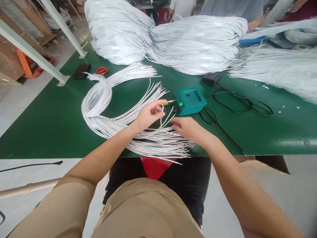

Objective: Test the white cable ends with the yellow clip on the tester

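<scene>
My left hand [151, 114] pinches a thin white wire [162, 108] close to its end, left of a small teal box-shaped device [194, 108]. This device has a green button [181, 104] and a pointed metal tip on its left side. Fingers bent, my right hand [188, 129] is at the loose wire ends in front of the device; its fingertips seem closed on a wire, though the contact is partly hidden. Beneath both hands lies a looped bundle of white wires [99, 124], its ends fanned toward the right.
Large bundles of white wire [198, 43] stretch across the back of the green table [56, 132]. Red-handled scissors [101, 70] and a dark phone-like object [82, 71] lie at left. A black adapter [211, 78] and cable [237, 112] sit at right. Other people stand beyond.
</scene>
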{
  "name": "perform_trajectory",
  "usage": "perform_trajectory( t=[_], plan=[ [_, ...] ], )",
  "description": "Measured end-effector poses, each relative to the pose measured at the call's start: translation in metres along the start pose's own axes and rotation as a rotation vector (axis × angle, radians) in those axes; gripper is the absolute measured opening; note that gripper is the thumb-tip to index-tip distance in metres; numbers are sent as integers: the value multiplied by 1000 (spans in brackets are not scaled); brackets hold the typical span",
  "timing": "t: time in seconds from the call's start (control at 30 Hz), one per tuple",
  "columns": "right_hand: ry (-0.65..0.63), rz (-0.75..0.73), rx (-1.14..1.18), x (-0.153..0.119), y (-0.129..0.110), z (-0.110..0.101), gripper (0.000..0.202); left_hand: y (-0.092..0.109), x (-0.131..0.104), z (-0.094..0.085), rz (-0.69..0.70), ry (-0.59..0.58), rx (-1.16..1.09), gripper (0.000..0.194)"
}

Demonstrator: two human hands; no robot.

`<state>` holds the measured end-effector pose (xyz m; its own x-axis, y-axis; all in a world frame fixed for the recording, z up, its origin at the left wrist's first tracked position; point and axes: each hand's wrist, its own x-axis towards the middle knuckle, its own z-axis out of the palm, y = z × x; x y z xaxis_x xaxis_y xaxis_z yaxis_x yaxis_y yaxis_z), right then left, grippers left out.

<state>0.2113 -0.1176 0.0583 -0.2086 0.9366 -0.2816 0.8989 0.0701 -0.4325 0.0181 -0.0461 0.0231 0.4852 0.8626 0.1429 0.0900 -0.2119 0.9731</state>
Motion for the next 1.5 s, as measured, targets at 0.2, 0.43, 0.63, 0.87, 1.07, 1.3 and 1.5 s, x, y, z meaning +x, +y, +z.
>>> perform_trajectory(
  t=[0.2, 0.43, 0.63, 0.87, 1.07, 1.3, 1.5],
  plan=[
    [-59, -61, 30, 11, 1, -35, 21, -7, 16, -7, -67, 47, 11, 59],
    [341, -33, 254, 64, -14, -53, 27, 1, 27, -10, -67, 100, 155, 56],
    [342, -2, 233, 86, -20, -39, 20, -4, 25, -7, -79, 141, 207, 54],
    [223, 25, 388, 92, -11, -38, 20, -16, 27, -9, -78, 144, 91, 55],
    [221, -162, 306, 92, -7, -29, 15, -19, 31, -12, -132, 107, -56, 58],
    [436, -394, -466, 96, 4, -28, 21, -20, 38, -16, -308, 66, -129, 56],
    [290, -252, -484, 104, 9, -29, 5, -30, 37, -17, -326, 106, 56, 55]
  ],
)
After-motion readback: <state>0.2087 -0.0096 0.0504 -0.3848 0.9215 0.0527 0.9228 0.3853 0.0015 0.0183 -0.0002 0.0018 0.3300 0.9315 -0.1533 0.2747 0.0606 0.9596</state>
